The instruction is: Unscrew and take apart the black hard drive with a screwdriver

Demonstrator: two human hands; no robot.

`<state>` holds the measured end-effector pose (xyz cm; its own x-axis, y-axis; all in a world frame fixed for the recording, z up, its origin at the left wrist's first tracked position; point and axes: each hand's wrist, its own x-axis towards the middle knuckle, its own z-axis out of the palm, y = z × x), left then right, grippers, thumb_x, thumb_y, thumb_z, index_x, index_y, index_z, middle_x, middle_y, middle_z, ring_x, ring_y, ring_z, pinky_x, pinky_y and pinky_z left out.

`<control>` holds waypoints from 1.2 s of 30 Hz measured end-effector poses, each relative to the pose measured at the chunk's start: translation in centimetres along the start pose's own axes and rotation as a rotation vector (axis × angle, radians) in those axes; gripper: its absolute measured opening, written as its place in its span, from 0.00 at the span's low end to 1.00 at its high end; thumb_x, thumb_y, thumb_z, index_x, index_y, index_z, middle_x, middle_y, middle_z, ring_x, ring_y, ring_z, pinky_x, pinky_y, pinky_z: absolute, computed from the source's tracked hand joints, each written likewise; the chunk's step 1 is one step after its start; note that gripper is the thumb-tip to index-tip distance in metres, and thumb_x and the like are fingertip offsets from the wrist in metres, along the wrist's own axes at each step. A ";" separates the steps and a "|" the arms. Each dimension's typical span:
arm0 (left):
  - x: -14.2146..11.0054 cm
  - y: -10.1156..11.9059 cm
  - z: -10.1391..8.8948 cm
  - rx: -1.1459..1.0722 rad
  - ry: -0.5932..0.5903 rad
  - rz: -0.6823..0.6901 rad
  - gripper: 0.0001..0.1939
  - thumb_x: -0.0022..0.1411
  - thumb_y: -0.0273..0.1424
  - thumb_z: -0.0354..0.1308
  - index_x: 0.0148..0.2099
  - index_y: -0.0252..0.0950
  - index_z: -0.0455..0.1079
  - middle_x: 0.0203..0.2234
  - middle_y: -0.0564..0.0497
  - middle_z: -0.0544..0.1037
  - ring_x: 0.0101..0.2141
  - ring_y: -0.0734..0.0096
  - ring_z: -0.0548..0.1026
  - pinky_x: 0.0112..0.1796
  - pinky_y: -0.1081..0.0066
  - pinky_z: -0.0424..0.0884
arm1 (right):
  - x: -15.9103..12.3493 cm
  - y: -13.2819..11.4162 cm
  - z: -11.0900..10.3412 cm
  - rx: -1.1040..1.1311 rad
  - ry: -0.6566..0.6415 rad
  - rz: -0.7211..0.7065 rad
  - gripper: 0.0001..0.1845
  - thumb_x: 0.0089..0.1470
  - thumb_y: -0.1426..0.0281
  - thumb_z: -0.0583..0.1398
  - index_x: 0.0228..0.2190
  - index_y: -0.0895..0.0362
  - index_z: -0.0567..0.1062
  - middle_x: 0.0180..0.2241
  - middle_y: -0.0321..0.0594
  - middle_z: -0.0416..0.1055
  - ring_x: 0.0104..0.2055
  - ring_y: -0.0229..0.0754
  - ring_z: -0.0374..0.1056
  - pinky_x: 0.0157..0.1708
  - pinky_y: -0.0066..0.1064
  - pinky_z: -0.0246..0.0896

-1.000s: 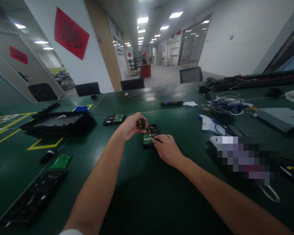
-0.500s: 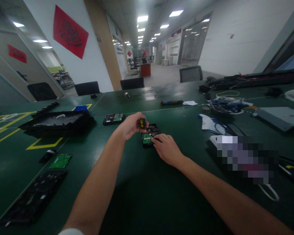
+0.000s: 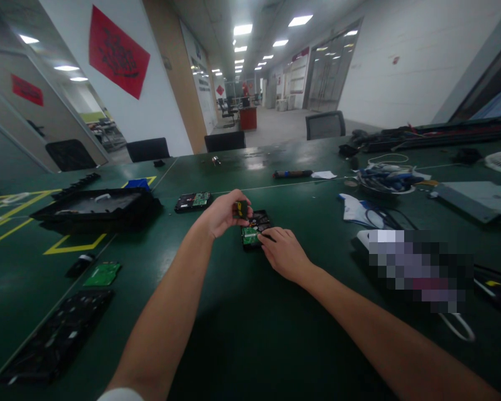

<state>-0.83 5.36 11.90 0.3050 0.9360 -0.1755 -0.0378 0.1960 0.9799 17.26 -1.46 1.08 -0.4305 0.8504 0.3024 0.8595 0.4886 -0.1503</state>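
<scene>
A hard drive [image 3: 250, 238] with a green circuit board at its near end lies flat on the dark green table, between my hands. My left hand [image 3: 230, 213] is closed around the black-and-yellow handle of a screwdriver [image 3: 242, 209], held upright over the drive's left side; its tip is too small to make out. My right hand [image 3: 284, 252] has its fingers bent and pressed together on the drive's right edge, gripping it. Part of the drive is hidden under those fingertips.
Another hard drive [image 3: 193, 201] lies beyond my left hand. To the left are a black tray [image 3: 96, 203], a loose green circuit board [image 3: 102, 274] and a black panel [image 3: 60, 334]. On the right sit a bundle of cables [image 3: 386, 181] and a grey metal box [image 3: 480, 197].
The screwdriver handle has turned a little in my left hand, its yellow marks shifting. My right hand and the hard drive keep their places. The whole view has drifted very slightly.
</scene>
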 end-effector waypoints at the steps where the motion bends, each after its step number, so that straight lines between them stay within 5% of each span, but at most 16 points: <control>1: 0.1 -0.1 -0.1 0.029 0.013 0.030 0.08 0.57 0.33 0.58 0.32 0.33 0.74 0.27 0.47 0.76 0.28 0.68 0.75 0.25 0.71 0.72 | 0.0 0.0 0.0 0.000 0.002 0.002 0.20 0.69 0.72 0.54 0.59 0.59 0.76 0.58 0.54 0.74 0.60 0.55 0.67 0.55 0.48 0.62; 4: 0.2 -0.3 -0.3 0.082 0.049 0.083 0.10 0.58 0.33 0.58 0.32 0.31 0.76 0.26 0.47 0.75 0.27 0.70 0.73 0.24 0.73 0.70 | 0.0 0.0 0.1 0.000 -0.001 0.007 0.21 0.70 0.72 0.54 0.59 0.59 0.76 0.58 0.54 0.73 0.60 0.55 0.66 0.56 0.47 0.61; 11: 0.1 0.0 0.1 -0.024 -0.007 -0.034 0.06 0.59 0.32 0.57 0.33 0.34 0.70 0.26 0.46 0.77 0.29 0.66 0.77 0.28 0.69 0.75 | 0.0 0.0 0.1 -0.005 -0.009 0.005 0.21 0.70 0.72 0.54 0.59 0.59 0.76 0.58 0.53 0.73 0.59 0.54 0.65 0.56 0.47 0.60; 18: 0.2 -0.1 -0.2 0.140 0.077 0.116 0.10 0.60 0.31 0.57 0.30 0.32 0.76 0.29 0.46 0.76 0.28 0.71 0.73 0.24 0.74 0.69 | 0.0 0.1 0.2 -0.004 -0.006 0.002 0.21 0.70 0.72 0.53 0.59 0.59 0.76 0.58 0.53 0.73 0.59 0.54 0.66 0.55 0.46 0.61; 24: 0.0 -0.1 0.0 0.011 -0.055 -0.022 0.08 0.60 0.33 0.58 0.36 0.33 0.74 0.29 0.44 0.79 0.31 0.66 0.77 0.30 0.69 0.75 | 0.0 0.0 0.0 -0.002 -0.001 0.001 0.21 0.69 0.73 0.53 0.58 0.60 0.76 0.58 0.53 0.73 0.59 0.55 0.66 0.55 0.47 0.62; 31: 0.3 -0.4 -0.3 0.120 0.022 0.097 0.11 0.58 0.35 0.58 0.32 0.32 0.76 0.30 0.45 0.77 0.30 0.68 0.74 0.26 0.73 0.71 | 0.0 0.0 -0.1 -0.007 -0.003 0.000 0.21 0.70 0.72 0.54 0.59 0.58 0.76 0.58 0.53 0.73 0.60 0.55 0.66 0.55 0.47 0.61; 36: -0.1 -0.2 -0.2 0.065 -0.026 0.020 0.11 0.58 0.35 0.58 0.36 0.32 0.76 0.29 0.46 0.77 0.31 0.66 0.75 0.28 0.70 0.73 | 0.1 0.0 0.0 -0.017 -0.022 0.009 0.21 0.70 0.72 0.53 0.59 0.59 0.76 0.59 0.53 0.73 0.61 0.55 0.65 0.56 0.47 0.61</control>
<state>-1.02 5.33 11.72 0.3296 0.9314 -0.1544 0.0180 0.1574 0.9874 17.24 -1.42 1.11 -0.4282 0.8589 0.2807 0.8679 0.4775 -0.1370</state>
